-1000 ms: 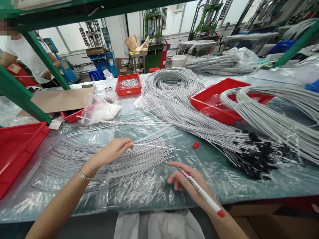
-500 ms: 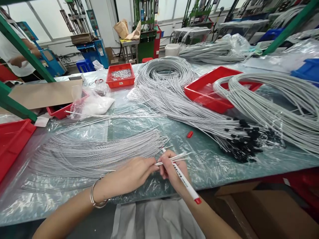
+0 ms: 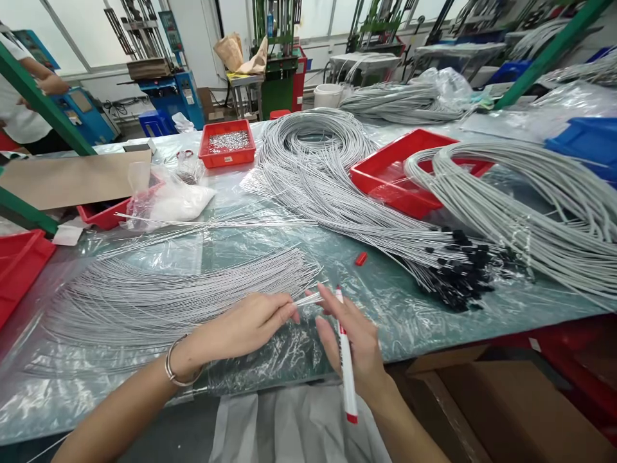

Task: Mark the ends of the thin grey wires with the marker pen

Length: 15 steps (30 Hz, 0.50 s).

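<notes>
My left hand (image 3: pixel 258 321) is closed on the ends of a few thin white cables (image 3: pixel 308 299), pinched between thumb and fingers. A white marker pen (image 3: pixel 346 373) with a red tip and red end lies across my right hand (image 3: pixel 354 334), held between its fingers. That hand's thumb stands apart from the forefinger, and its fingertips are by the cable ends. Beyond my left hand a fanned bundle of thin grey-white cables (image 3: pixel 193 299) rests on the plastic-covered table (image 3: pixel 270 373). A small red pen cap (image 3: pixel 361 258) lies on the plastic to the right.
Coiled cables with black connectors (image 3: pixel 463 270) run across the table's right half, beside a red tray (image 3: pixel 395 193) and a thicker grey cable coil (image 3: pixel 520 206). At the back is a red bin of small metal parts (image 3: pixel 229 143). A person (image 3: pixel 29 96) stands far left.
My right hand has opened its thumb away from the cable ends, and the marker has swung more upright, its tip now off the cables. My left hand still grips the cables.
</notes>
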Each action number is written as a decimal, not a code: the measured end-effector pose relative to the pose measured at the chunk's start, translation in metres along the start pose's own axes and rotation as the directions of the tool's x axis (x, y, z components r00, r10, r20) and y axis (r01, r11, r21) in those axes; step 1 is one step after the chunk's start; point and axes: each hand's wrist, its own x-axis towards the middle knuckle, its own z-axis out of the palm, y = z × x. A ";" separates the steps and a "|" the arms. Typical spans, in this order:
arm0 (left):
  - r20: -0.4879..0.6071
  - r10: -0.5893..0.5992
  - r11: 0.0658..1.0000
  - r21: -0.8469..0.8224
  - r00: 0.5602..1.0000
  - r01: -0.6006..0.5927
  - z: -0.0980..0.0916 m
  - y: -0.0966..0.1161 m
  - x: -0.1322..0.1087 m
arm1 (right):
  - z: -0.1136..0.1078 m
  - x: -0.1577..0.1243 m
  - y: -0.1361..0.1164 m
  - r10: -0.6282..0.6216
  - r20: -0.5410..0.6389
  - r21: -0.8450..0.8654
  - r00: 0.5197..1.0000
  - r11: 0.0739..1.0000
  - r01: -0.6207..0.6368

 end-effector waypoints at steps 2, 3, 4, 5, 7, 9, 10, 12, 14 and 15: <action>0.003 0.022 1.000 0.010 1.000 -0.022 0.001 0.002 0.000 | -0.006 0.002 0.000 0.034 -0.016 -0.009 0.999 0.999 -0.035; 0.020 0.036 0.999 0.017 0.999 -0.036 0.001 0.003 -0.001 | -0.009 0.003 0.001 0.073 -0.010 0.007 0.997 0.997 -0.073; 0.053 0.052 0.998 0.022 0.997 -0.053 0.001 0.004 -0.001 | -0.013 0.004 0.003 0.119 0.034 0.043 0.992 0.992 -0.120; 0.105 0.067 0.997 0.019 0.992 -0.069 0.000 0.003 0.000 | -0.015 0.005 0.004 0.162 0.118 0.094 0.980 0.980 -0.174; 0.246 0.083 0.997 -0.022 0.966 -0.080 -0.002 0.001 0.002 | -0.018 0.007 0.005 0.216 0.337 0.204 0.916 0.933 -0.295; 0.409 0.089 0.994 -0.099 0.908 -0.053 -0.004 -0.004 0.007 | -0.017 0.007 0.005 0.257 0.496 0.274 0.830 0.860 -0.430; 0.480 0.089 0.991 -0.131 0.873 -0.028 -0.004 -0.007 0.009 | -0.015 0.006 0.004 0.288 0.535 0.282 0.794 0.825 -0.490; 0.557 0.071 0.991 -0.137 0.827 0.007 -0.005 -0.011 0.012 | -0.008 0.003 0.003 0.363 0.567 0.272 0.740 0.765 -0.584; 0.473 0.025 0.999 -0.049 0.880 -0.002 -0.002 -0.011 0.013 | 0.000 -0.001 0.004 0.431 0.560 0.262 0.707 0.718 -0.645; 0.371 0.008 1.000 0.015 0.929 -0.014 0.001 -0.010 0.012 | 0.003 -0.003 0.004 0.459 0.548 0.266 0.699 0.697 -0.666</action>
